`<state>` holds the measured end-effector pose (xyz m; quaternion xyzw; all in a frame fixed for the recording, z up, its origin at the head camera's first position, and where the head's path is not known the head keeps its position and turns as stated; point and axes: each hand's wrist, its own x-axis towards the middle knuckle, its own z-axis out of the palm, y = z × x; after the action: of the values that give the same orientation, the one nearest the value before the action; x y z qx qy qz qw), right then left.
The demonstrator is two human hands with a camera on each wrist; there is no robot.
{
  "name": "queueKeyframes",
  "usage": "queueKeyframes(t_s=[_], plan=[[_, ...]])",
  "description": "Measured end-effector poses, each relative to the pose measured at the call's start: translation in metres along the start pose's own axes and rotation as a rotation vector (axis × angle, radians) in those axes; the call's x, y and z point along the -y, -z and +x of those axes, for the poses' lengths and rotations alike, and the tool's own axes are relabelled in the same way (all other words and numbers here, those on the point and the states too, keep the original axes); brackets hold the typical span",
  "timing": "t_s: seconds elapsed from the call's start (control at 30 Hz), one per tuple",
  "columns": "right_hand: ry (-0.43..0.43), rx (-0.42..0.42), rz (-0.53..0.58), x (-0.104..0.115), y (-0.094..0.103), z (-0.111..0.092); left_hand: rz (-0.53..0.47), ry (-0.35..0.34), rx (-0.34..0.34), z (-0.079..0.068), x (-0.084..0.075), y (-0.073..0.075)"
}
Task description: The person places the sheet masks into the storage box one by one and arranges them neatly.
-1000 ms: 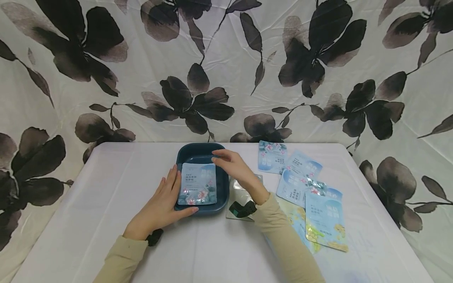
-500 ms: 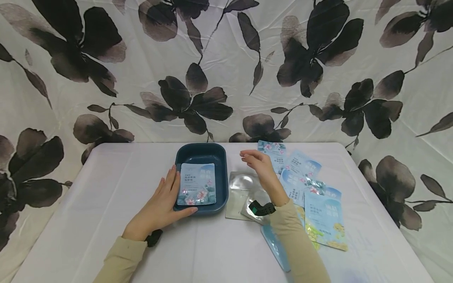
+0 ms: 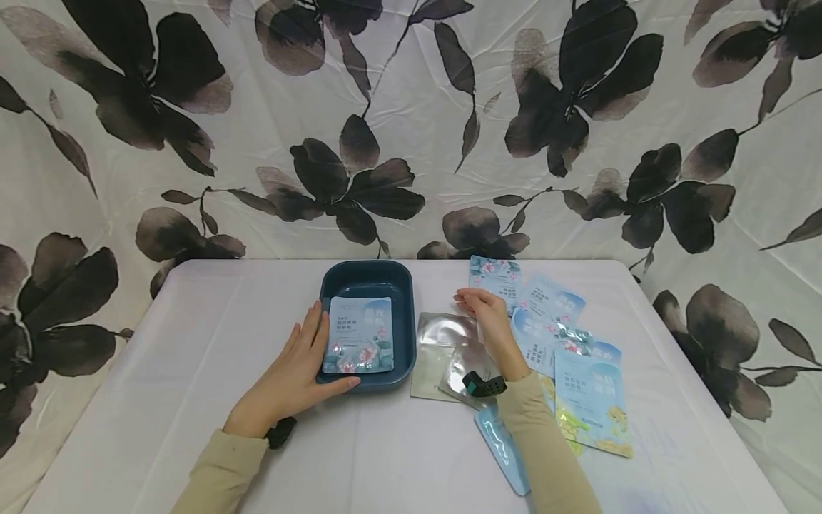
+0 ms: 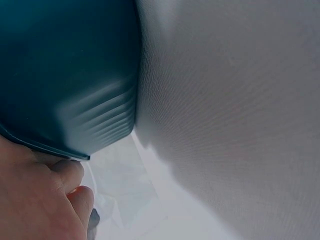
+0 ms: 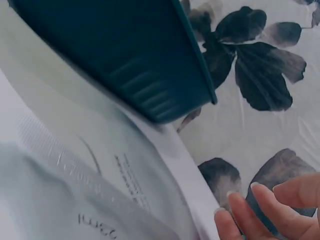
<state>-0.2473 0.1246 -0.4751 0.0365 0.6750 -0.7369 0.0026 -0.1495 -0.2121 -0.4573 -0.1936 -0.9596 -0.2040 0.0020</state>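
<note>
A light-blue sachet (image 3: 359, 335) with pink flowers lies in a dark teal tray (image 3: 402, 285), printed side up. My left hand (image 3: 282, 382) rests along the tray's left side, fingers straight and thumb at the near rim. In the left wrist view, knuckles touch the rim (image 4: 45, 148). My right hand (image 3: 493, 325) is above the silver sachets (image 3: 446, 328) right of the tray, close to another flowered blue sachet (image 3: 491, 275). Its fingers (image 5: 270, 207) are loosely bent and hold nothing in the right wrist view.
Several overlapping blue sachets (image 3: 587, 392) spread over the right of the white table (image 3: 193, 343). A slim blue packet (image 3: 501, 446) lies partly beneath the right forearm. A floral cloth (image 3: 449, 200) hangs behind the table's far edge.
My right hand has moved from the tray's right rim rightward over the silver sachets, uncovering them, and then a little nearer to me. The left hand and tray have stayed in place.
</note>
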Motion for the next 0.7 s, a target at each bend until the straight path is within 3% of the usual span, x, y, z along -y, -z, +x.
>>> queueKeyframes(t_s=[0.1, 0.33, 0.5, 0.7], plan=[[0.006, 0.009, -0.029, -0.007, 0.002, 0.002, 0.001, -0.002, -0.003, 0.0, 0.001, -0.001], [0.08, 0.127, -0.335, -0.022, 0.002, 0.003, 0.007, 0.005, -0.003, 0.001, 0.002, -0.002], [0.184, 0.23, -0.484, -0.023, 0.001, 0.001, 0.009, 0.004, -0.007, 0.001, 0.002, -0.003], [0.262, 0.27, -0.699, -0.023, -0.001, 0.001, 0.018, 0.001, -0.015, 0.001, 0.004, -0.004]])
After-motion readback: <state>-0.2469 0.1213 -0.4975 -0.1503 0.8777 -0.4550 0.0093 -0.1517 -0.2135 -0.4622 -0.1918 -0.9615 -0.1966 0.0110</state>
